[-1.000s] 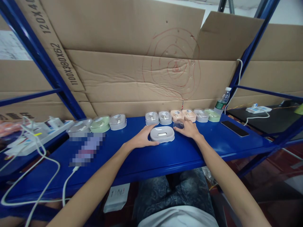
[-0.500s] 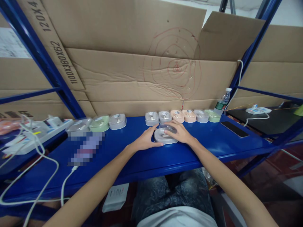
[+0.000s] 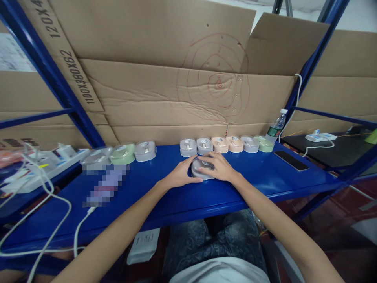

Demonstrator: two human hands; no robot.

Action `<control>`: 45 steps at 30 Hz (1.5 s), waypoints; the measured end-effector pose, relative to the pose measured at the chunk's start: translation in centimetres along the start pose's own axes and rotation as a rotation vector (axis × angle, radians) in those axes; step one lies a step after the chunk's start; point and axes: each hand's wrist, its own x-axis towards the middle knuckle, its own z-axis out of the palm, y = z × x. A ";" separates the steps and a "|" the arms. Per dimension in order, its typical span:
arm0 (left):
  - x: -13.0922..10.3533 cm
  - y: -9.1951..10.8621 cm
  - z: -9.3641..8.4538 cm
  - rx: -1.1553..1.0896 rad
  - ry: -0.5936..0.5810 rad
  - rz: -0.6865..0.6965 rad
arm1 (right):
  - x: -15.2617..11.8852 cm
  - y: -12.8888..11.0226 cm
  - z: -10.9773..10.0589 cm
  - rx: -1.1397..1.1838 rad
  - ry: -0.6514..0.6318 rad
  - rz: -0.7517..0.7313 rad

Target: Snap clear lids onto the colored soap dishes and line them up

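Note:
A small rounded grey case (image 3: 195,169) with a clear lid sits on the blue table near its middle. My left hand (image 3: 182,172) curves around the left side of the case, thumb along the near edge and fingers at the far side. My right hand (image 3: 219,167) grips the clear lid (image 3: 204,163) from the right, its fingers over the top and far edge. The lid lies over the grey base; whether it is fully seated I cannot tell, as my fingers hide part of it.
Several similar grey, peach and green cases (image 3: 220,144) line the back of the table (image 3: 176,200), with more at the left (image 3: 123,153). A bottle (image 3: 277,125) and a dark phone (image 3: 291,160) are at the right. White cables (image 3: 66,212) and a blurred-out device (image 3: 107,186) occupy the left.
My right hand has moved slightly left and brought the clear lid over the grey base, where it was shifted to the right and raised before. My left hand has stayed in place.

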 end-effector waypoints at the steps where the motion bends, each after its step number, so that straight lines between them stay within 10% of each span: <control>1: 0.0 0.0 0.0 0.004 0.001 -0.003 | 0.0 0.0 0.0 -0.005 0.003 -0.002; 34: 0.0 0.6 -0.1 0.014 -0.012 0.022 | 0.4 -0.7 0.0 -0.096 -0.031 0.013; 45: 0.2 -0.1 0.0 0.067 -0.023 0.021 | 0.4 2.3 1.3 0.393 0.059 0.290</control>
